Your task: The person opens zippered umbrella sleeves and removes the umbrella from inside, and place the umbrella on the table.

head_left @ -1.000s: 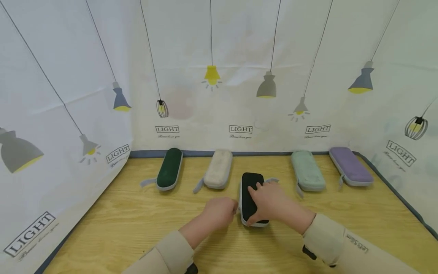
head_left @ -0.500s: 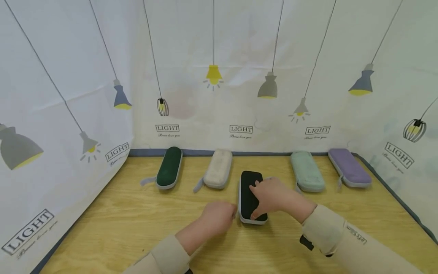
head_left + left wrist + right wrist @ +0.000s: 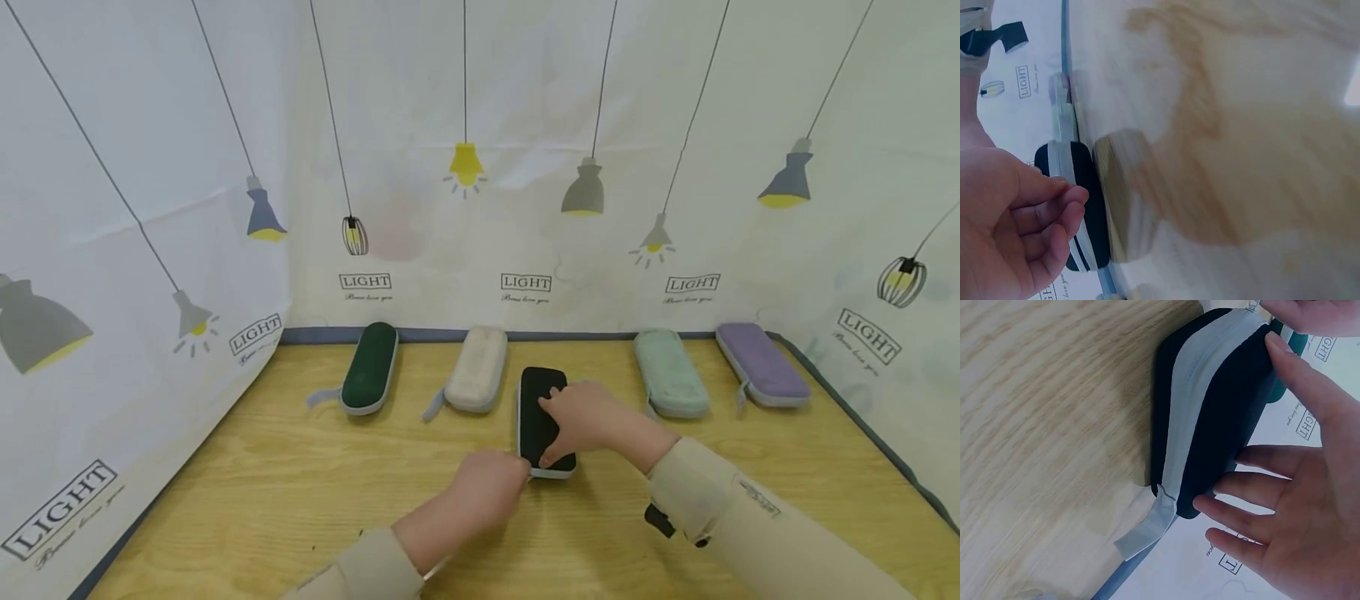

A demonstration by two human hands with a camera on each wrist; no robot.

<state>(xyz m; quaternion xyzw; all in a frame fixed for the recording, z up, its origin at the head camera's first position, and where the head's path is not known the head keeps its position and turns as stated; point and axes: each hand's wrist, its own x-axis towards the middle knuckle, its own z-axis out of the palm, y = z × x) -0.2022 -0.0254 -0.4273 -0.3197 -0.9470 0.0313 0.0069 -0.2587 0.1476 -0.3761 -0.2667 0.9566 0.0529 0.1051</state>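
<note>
Left hand (image 3: 487, 487) pinching zipper pull (image 3: 1252, 305) on black case (image 3: 540, 417), right hand (image 3: 588, 417) spread atop it

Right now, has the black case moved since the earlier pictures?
Yes, slightly: the black case has shifted up the head view, closer to the cream case.

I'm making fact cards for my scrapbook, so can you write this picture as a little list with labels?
Surface: wood-grain table
Middle: black case with a pale grey band and a grey strap
Right hand: touching the black case's top, fingers spread
Left hand: at the case's near left corner, apparently pinching a zip pull
Back row, left to right: dark green case, cream case, mint case, purple case
Backdrop: white, printed with hanging lamps and the word LIGHT
</note>
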